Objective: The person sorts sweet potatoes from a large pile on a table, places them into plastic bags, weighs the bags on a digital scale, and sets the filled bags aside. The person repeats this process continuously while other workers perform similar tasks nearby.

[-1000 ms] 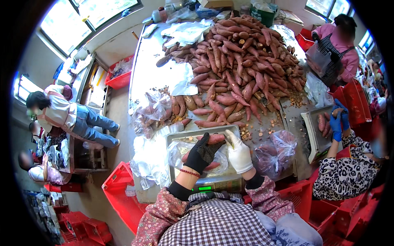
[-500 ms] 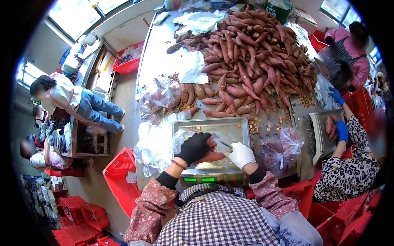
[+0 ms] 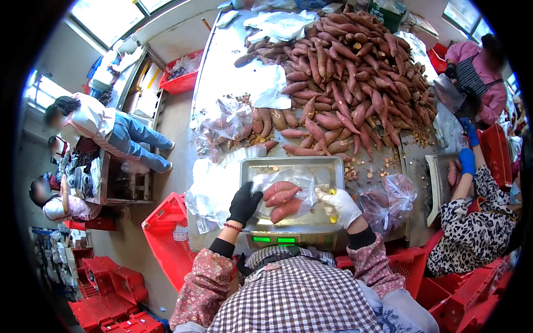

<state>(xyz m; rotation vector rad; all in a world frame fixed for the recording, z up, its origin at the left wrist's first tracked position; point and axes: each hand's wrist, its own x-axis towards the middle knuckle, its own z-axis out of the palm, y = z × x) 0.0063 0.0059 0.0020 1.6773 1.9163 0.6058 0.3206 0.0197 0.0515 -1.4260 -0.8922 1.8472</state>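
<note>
On the metal tray [image 3: 338, 166] of a scale lies a clear plastic bag [image 3: 307, 194] with several reddish sweet potatoes [image 3: 282, 195] in it. At the bag's left edge is my left hand [image 3: 243, 204] in a black glove, thumb and fingers apart; whether it touches the plastic is unclear. My right hand [image 3: 341, 206], in a white glove, is closed around a yellow-handled knife [image 3: 333, 217] on the right of the tray. Its blade is hidden from view. The scale's green display [image 3: 272, 240] glows at the tray's near side.
A large heap of sweet potatoes [image 3: 355, 77] covers the far table. Filled bags [image 3: 388, 200] lie right of the tray, others [image 3: 225, 122] at the left. A red crate [image 3: 169, 233] stands at left. At right, a blue-gloved co-worker [image 3: 467, 161] works at another tray [image 3: 436, 183].
My left hand has let go of the sweet potato and drawn back left. The knife hand has moved right, away from the potatoes. Sweet potatoes now lie together on the bag area, uncovered by hands.
</note>
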